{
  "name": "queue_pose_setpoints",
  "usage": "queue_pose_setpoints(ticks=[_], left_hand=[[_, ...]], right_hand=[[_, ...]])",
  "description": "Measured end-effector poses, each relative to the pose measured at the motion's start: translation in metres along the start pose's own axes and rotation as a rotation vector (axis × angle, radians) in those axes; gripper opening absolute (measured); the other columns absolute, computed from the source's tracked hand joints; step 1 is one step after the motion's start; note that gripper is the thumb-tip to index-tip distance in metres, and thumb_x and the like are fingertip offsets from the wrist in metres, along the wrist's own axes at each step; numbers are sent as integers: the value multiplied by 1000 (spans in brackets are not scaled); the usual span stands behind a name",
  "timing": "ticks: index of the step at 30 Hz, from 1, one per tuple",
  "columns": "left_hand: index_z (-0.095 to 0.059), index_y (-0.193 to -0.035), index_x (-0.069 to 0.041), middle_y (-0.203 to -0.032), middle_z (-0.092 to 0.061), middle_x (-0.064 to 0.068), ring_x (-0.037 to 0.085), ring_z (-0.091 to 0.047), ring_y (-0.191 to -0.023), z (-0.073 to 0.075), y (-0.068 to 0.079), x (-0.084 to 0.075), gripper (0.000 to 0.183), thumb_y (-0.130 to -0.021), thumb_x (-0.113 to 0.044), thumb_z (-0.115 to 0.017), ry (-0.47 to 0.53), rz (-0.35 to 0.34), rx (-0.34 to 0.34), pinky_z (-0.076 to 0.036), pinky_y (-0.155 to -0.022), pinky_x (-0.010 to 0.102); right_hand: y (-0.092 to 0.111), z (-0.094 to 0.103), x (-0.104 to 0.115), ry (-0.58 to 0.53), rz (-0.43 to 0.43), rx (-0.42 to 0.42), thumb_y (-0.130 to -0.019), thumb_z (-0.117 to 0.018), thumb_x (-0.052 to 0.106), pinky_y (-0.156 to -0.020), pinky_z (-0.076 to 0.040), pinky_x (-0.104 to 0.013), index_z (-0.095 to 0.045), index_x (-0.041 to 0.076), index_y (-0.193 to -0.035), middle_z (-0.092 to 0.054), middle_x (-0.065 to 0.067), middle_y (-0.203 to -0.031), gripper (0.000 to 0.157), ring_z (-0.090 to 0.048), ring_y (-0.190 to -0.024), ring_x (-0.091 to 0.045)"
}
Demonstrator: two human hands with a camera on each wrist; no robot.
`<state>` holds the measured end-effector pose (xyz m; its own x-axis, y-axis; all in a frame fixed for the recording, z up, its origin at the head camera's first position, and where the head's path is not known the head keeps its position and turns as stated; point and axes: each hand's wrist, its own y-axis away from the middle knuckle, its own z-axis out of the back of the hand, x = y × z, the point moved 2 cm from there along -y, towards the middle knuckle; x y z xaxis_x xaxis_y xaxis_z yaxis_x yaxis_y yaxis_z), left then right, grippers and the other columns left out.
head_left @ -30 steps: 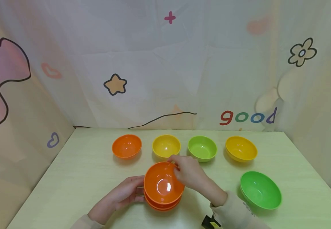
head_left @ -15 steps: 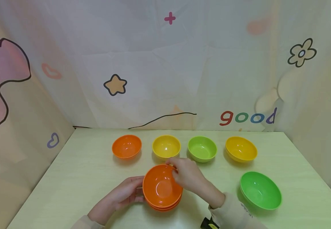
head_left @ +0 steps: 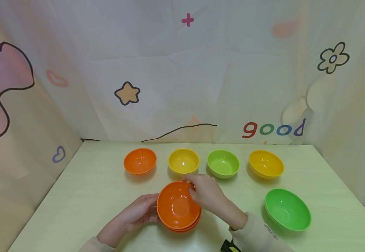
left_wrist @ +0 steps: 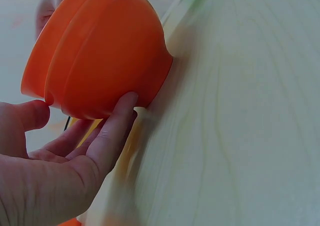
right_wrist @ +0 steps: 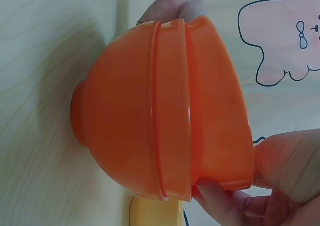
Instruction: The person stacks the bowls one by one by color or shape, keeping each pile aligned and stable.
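Observation:
Three orange bowls are nested in a stack (right_wrist: 125, 106) on the table. The top orange bowl (head_left: 179, 206) sits a bit tilted, its rim standing well above the two below. My right hand (head_left: 208, 191) pinches that bowl's far right rim, thumb inside it and fingers outside. On the other side, my left hand (head_left: 141, 211) rests against the stack. In the left wrist view its extended fingers (left_wrist: 112, 133) lie along the lower bowl's wall, with the thumb near the rims.
Along the back stand another orange bowl (head_left: 139, 161), a yellow bowl (head_left: 183, 161), a lime green bowl (head_left: 223, 163) and a deeper yellow bowl (head_left: 266, 164). A larger green bowl (head_left: 287, 210) stands at the right. A printed cloth (head_left: 170, 70) hangs behind the table.
My right hand has lowered the top orange bowl deeper into the stack, shifting slightly left and toward me. The left hand has stayed in place, and the other bowls have not moved.

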<state>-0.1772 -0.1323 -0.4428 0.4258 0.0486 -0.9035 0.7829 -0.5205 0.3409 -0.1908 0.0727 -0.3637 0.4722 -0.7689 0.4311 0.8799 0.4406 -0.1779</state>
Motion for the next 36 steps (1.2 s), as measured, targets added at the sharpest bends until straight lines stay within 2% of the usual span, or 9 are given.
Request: queue_pose_setpoints(ticks=[13, 22, 36], left_hand=[[-45, -133, 1, -118, -60, 11, 18, -62, -94, 0, 0, -1, 55, -94, -37, -49, 3, 5, 4, -53, -82, 36], [-45, -133, 2, -119, -60, 11, 18, -62, -95, 0, 0, 0, 54, -94, -35, -49, 13, 7, 23, -53, -82, 36], [-44, -133, 2, -120, -60, 11, 18, -62, -94, 0, 0, 0, 53, -95, -35, -49, 3, 1, 4, -53, -81, 37]], right_hand=[[-1, -1, -1, 4, 0, -19, -79, -65, 0, -57, -43, -19, -70, 13, -100, -69, -1, -92, 25, -49, -65, -10], [1, -2, -1, 55, 10, -47, -78, -67, 1, -59, -46, -22, -71, 14, -97, -68, -3, -93, 23, -54, -70, -12], [0, -3, -3, 71, 22, -65, -76, -68, 2, -53, -40, -18, -72, 14, -95, -69, 0, -88, 22, -49, -63, -10]])
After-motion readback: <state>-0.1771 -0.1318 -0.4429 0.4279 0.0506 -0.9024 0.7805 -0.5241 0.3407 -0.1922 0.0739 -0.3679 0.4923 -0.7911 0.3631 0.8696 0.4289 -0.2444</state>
